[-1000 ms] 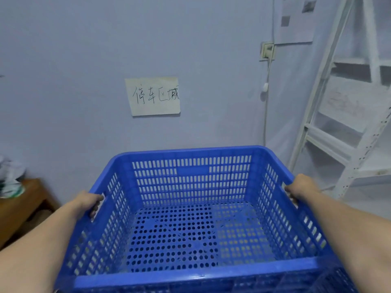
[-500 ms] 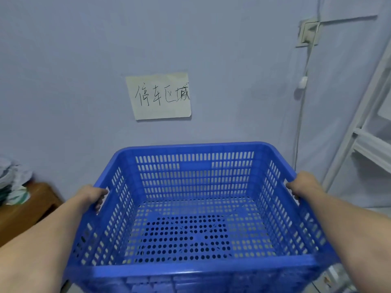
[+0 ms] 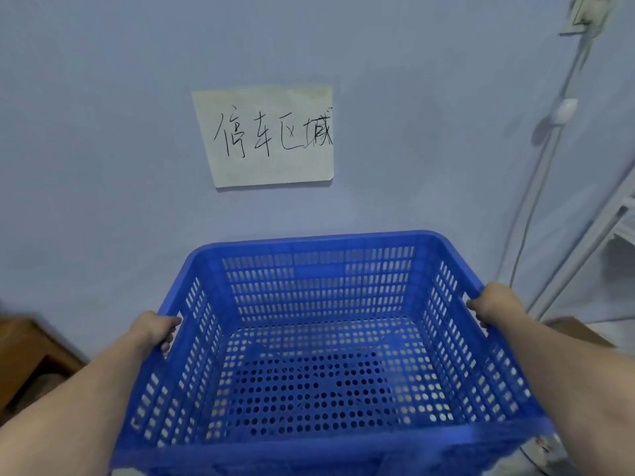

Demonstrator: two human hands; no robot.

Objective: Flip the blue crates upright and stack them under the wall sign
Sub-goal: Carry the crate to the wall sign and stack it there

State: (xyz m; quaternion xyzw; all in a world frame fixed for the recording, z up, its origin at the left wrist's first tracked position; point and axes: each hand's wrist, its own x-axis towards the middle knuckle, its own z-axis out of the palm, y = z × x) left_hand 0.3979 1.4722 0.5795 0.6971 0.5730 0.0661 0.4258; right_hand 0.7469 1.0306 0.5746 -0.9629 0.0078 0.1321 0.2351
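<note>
You held the blue crate (image 3: 319, 341) upright, open side up, in front of the wall and below the paper wall sign (image 3: 271, 137) (handwritten in black characters). Your left hand (image 3: 154, 328) was closed on the crate's left side, fingers curled into the handle slot, and your right hand (image 3: 494, 305) was closed the same way on the right side. Through the perforated bottom a darker patch showed, perhaps another crate underneath, though the view was too poor to be sure. A brown wooden table (image 3: 24, 359) sat at the lower left, and a white cord (image 3: 536, 201) ran down the wall beside a white shelf frame (image 3: 598, 235) at the right.
</note>
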